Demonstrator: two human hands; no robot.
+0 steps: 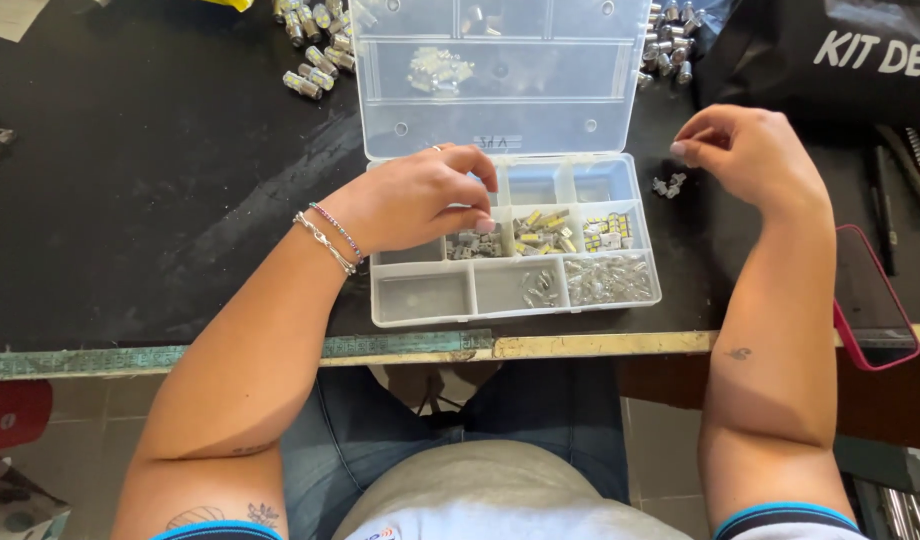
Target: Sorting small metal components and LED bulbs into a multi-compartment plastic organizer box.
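— Where are your hands right now?

— My left hand (420, 198) rests over the left part of the clear box (515, 240) on the black bench (160, 180). Its grip is curled, fingertips down at the middle row, touching the compartment of small grey parts (474, 245). Whether a part is pinched between them, I cannot tell; the fingers hide it.

— And the right one?

— My right hand (750, 155) hovers over the bench just right of the box, thumb and forefinger drawn together. The grip looks pinched, but I cannot tell if anything is in it. A few loose grey parts (668, 184) lie on the bench just below those fingertips, between the hand and the box.

— What is in the box?

— The lid (500, 70) is open and lies flat on the far side. In the middle row, right of the grey parts, are yellow-and-grey parts (540, 232), then a compartment of white-and-yellow ones (608, 230). In the near row, a few clear bulbs (540, 288) sit in the middle and many more bulbs (608, 278) fill the right compartment. The near left compartment looks bare.

— Anything else around?

— Metal-based bulbs (315, 45) are scattered far left of the lid, more of them (668, 45) at its far right. A phone in a red case (870, 300) lies at the near right edge of the bench, and a black bag (830, 50) sits far right.
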